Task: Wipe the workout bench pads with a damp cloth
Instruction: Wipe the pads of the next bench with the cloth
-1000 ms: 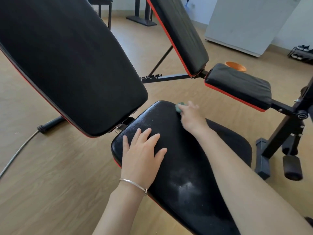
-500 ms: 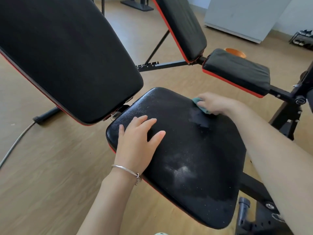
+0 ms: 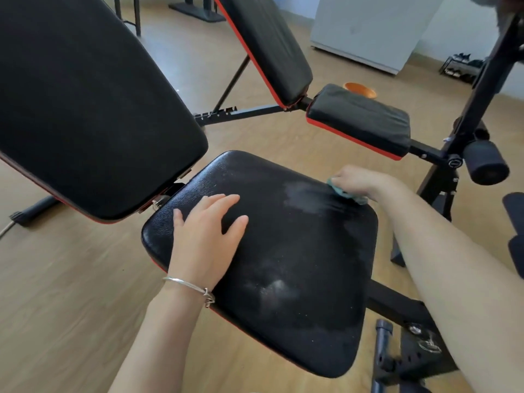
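The black seat pad (image 3: 297,265) of the near workout bench fills the middle of the head view, dusty, with a wet streak near its far right edge. My right hand (image 3: 360,181) presses a small teal cloth (image 3: 344,193) onto that far right edge. My left hand (image 3: 208,236) lies flat on the pad's left part, fingers spread, a silver bracelet on the wrist. The bench's black back pad (image 3: 85,109) slopes up at the left.
A second bench stands beyond, with a tilted back pad (image 3: 269,46) and a small seat pad (image 3: 360,120), both red-edged. Black frame posts and a foam roller (image 3: 485,163) stand at the right. An orange bowl (image 3: 360,90) sits on the wooden floor, and a white cabinet (image 3: 368,26) stands behind.
My right hand has wiped the cloth from the seat pad's far middle edge across to its far right edge, leaving a wet streak. My left hand has stayed flat on the pad.
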